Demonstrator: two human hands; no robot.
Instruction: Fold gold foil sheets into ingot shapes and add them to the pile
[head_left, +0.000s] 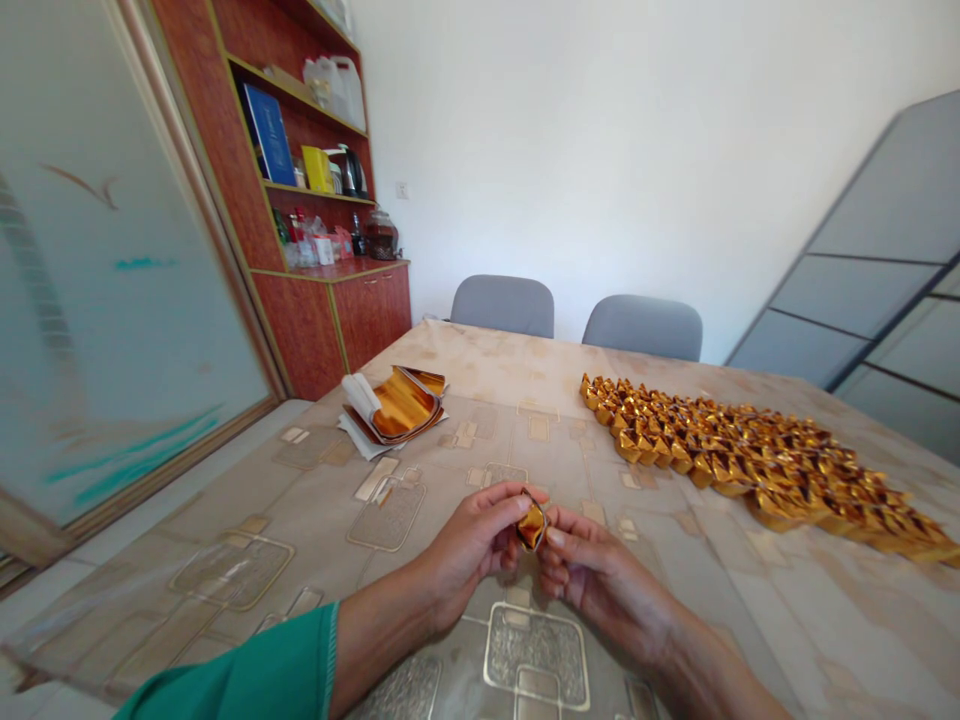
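Between my two hands, above the near middle of the table, is a small folded piece of gold foil paper point(532, 527). My left hand point(484, 530) pinches its left side, thumb over the front. From the right, my right hand point(592, 565) grips the other edge between thumb and fingers. The piece looks partly hollow, with a dark rim at the top. Farther off to the left lies a stack of gold foil sheets point(409, 405), curled up at its edges with white paper around it. Many folded gold foil pieces point(720, 440) stand in close rows on the right.
A patterned cover lies over the table point(480, 440). Two grey chairs point(502, 303) stand at its far side, by a white wall. On the left are a red-brown cabinet point(322, 310) with loaded shelves and a frosted glass door point(127, 250). Grey panels point(870, 250) lean at the right.
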